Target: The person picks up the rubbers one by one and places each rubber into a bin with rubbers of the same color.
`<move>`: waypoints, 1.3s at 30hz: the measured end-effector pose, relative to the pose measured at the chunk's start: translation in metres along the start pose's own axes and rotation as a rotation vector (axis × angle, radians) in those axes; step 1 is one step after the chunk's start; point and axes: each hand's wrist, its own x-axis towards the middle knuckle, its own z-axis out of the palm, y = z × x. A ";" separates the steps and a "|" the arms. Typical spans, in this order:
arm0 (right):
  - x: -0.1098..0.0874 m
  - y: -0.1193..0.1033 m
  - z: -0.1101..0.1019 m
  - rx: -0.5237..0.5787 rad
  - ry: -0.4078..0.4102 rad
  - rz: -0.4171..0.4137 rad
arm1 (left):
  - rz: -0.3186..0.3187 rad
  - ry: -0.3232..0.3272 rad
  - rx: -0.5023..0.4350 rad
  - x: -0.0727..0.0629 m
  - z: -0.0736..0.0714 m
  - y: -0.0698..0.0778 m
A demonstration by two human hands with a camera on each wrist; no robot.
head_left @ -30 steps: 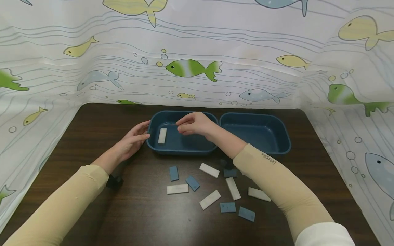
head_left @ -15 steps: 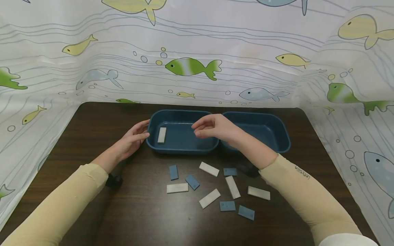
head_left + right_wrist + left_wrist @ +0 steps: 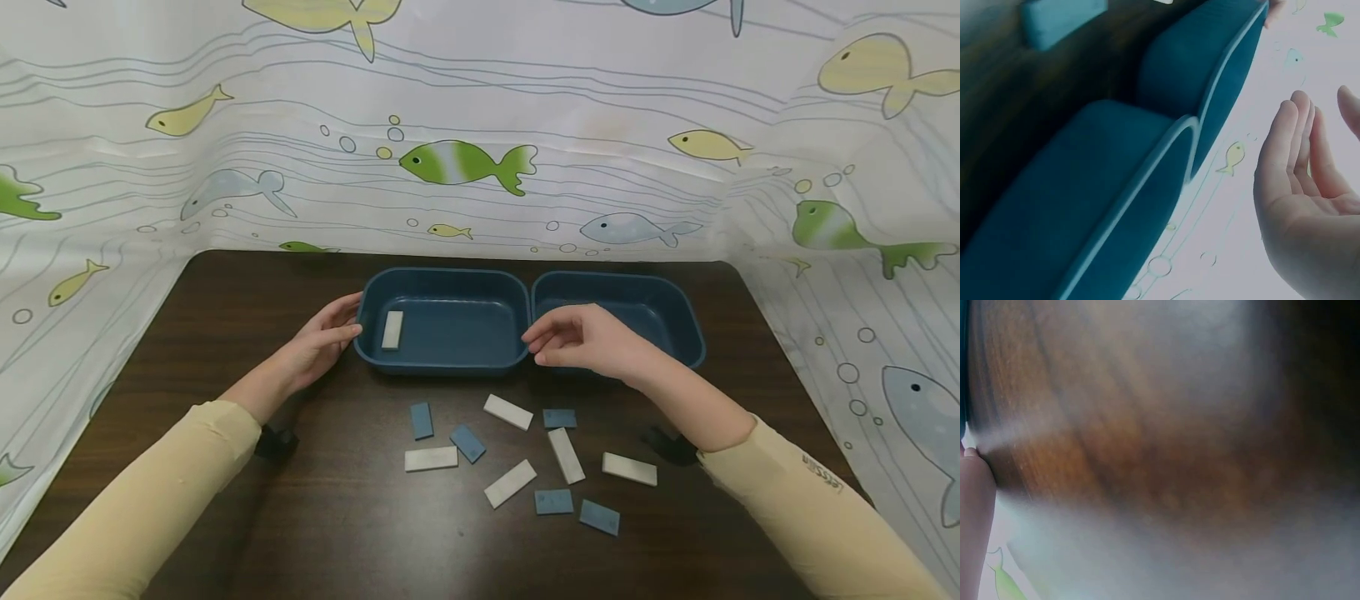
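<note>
My left hand (image 3: 324,342) rests against the left end of the left blue tray (image 3: 442,367), its thumb and fingertips right at the outer wall. Only a piece of that hand (image 3: 975,519) shows at the edge of the left wrist view. Inside this tray, near its left end, lies one white rectangular block (image 3: 392,330). My right hand (image 3: 588,340) hovers over the front left part of the right blue tray (image 3: 678,300). In the right wrist view its fingers (image 3: 1275,150) are loosely extended, the thumb stands apart, and the hand is empty.
In front of the trays, several white blocks (image 3: 431,459) and several smaller blue blocks (image 3: 553,502) lie scattered on the dark wooden table (image 3: 322,517). A fish-patterned white curtain (image 3: 480,108) hangs behind and at both sides. The two trays stand side by side.
My right hand has moved right, from above the left tray to over the right tray's near left part. The left hand stays at the left tray, and the blocks have not moved.
</note>
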 end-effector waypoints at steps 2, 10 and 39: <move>-0.008 0.005 -0.002 -0.018 -0.002 -0.012 | -0.003 0.002 0.002 0.000 0.000 0.000; -0.033 0.029 -0.006 -0.068 -0.025 -0.028 | -0.007 -0.002 0.005 0.000 -0.001 0.000; -0.071 0.088 0.001 -0.276 -0.220 -0.039 | 0.009 -0.006 0.010 -0.001 0.000 0.000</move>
